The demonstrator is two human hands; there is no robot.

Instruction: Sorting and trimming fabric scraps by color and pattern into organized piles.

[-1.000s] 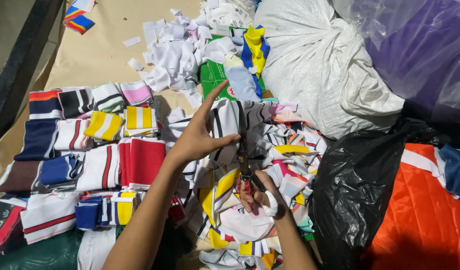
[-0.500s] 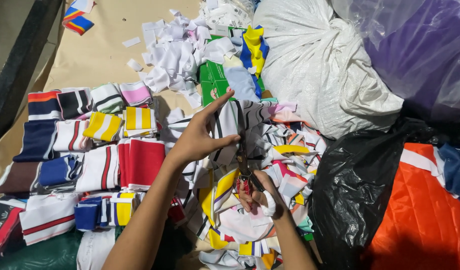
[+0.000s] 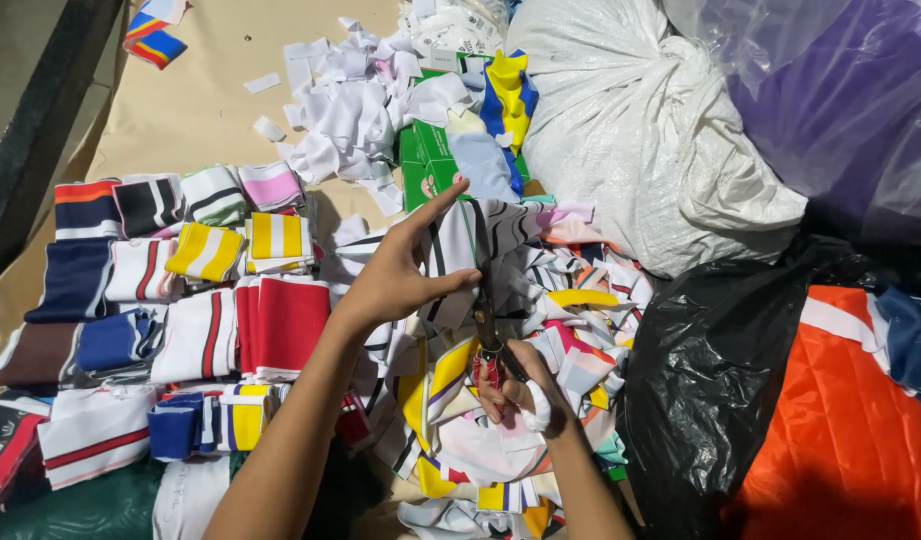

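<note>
The left hand (image 3: 396, 272) pinches the edge of a striped strip (image 3: 459, 240) of white fabric with dark lines, thumb against its near side, index finger stretched out along the top. The strip stands up from a heap of scraps (image 3: 511, 380) (yellow, white, pink, striped) at the middle of the view. The right hand (image 3: 516, 393) is closed around the red handles of scissors (image 3: 486, 325), whose blades point up the strip, beside the left thumb; a white wrap covers one of its fingers. Left of the heap, folded striped cuffs (image 3: 211, 300) lie in rows on brown paper (image 3: 191, 110). Beyond them sits a pile of white offcuts (image 3: 346, 100). A white sack (image 3: 641, 140) and a black bag (image 3: 721, 380) stand to the right.
</note>
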